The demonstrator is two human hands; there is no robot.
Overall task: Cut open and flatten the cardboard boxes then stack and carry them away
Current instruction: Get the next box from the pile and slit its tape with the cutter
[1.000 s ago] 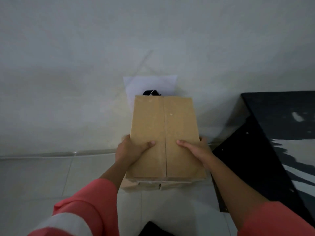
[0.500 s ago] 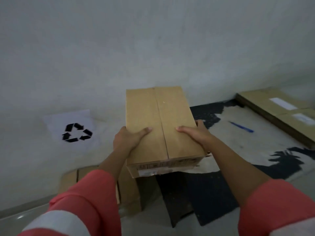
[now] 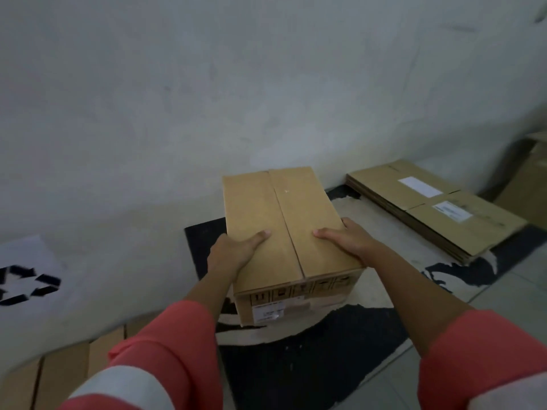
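Against rough grey plaster, left hand [image 3: 233,255] and right hand [image 3: 349,239] clamp a closed rectangular cardboard box [image 3: 287,232] above a worn black-and-white mat [image 3: 310,365], beside flattened cardboard sheets [image 3: 429,211].

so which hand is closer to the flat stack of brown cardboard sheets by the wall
Right. The right hand holds the closed brown cardboard box on the side facing the flat cardboard stack; the left hand holds its far side.
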